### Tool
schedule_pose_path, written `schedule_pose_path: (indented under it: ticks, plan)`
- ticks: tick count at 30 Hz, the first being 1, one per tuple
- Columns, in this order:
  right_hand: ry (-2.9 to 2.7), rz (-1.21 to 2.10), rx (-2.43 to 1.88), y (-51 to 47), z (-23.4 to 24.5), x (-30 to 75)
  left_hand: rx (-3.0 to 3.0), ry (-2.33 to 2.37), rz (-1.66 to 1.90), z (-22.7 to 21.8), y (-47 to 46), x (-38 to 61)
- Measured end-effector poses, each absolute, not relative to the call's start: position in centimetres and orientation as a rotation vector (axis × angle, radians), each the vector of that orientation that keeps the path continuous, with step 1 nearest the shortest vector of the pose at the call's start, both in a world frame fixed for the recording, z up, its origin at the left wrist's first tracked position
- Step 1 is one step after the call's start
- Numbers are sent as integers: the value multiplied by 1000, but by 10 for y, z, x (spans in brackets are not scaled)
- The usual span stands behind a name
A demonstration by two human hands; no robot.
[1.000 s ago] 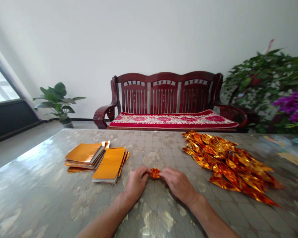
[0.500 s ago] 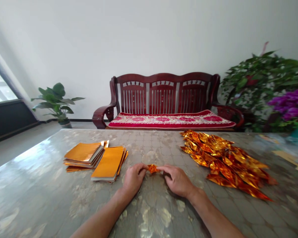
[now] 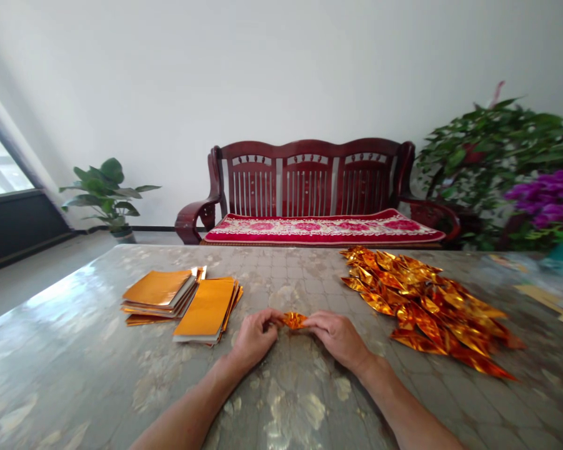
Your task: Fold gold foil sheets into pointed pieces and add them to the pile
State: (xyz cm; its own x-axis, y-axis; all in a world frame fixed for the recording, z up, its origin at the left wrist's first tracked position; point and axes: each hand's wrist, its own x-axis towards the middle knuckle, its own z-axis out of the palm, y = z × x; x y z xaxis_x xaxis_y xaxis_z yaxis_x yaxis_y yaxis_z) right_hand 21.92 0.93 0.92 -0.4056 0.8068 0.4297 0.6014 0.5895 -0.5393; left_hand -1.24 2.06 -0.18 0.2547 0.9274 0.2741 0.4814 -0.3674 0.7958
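Between my two hands is a small folded piece of shiny orange-gold foil paper (image 3: 294, 320), held just above or on the table; the gap cannot be told. My left hand (image 3: 257, 334) pinches its left end, and my right hand (image 3: 340, 337) pinches its right end. To the left lie two stacks of flat gold foil sheets, a farther stack (image 3: 157, 289) and a nearer one (image 3: 203, 312) that overlaps it. Off to the right spreads a pile of folded gold foil pieces (image 3: 422, 303) with pointed ends.
A glossy floral-patterned cover lies over the table (image 3: 98, 375). Clear plastic (image 3: 506, 265) and tan card pieces (image 3: 543, 297) sit at the right edge. Beyond the table stands a dark red wooden bench (image 3: 309, 181), with potted plants (image 3: 107, 194) on both sides.
Both hands have shifted slightly, the right one a little to the right. The foil piece between them shows wider and more drawn out. The stacks and the pile are unchanged.
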Motion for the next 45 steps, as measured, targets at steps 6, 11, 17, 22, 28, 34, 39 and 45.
schedule_pose_path:
  ticks: [6,11,17,22,28,34,39,45]
  plan:
    - [-2093,408,-1089,11,9,219,1840,1230,985,-8,23,-14]
    - [-2045,459,-1133,10,8,216,1883,1264,1005,-5,22,-13]
    - [-2038,522,-1076,10,9,211,1869,1364,1043,-4,23,-14]
    - [-2039,462,-1036,10,8,211,1971,1354,1127,0,18,-11]
    - [-2036,296,-1025,9,6,212,2063,1307,1123,-1,15,-9]
    - [-2039,208,-1029,5,2,211,2100,1308,1095,-2,14,-6]
    - [-2050,231,-1004,0,0,209,2167,1280,1067,1,11,-6]
    - [-2029,235,-954,-1,-2,207,2194,1219,1118,-3,9,-7]
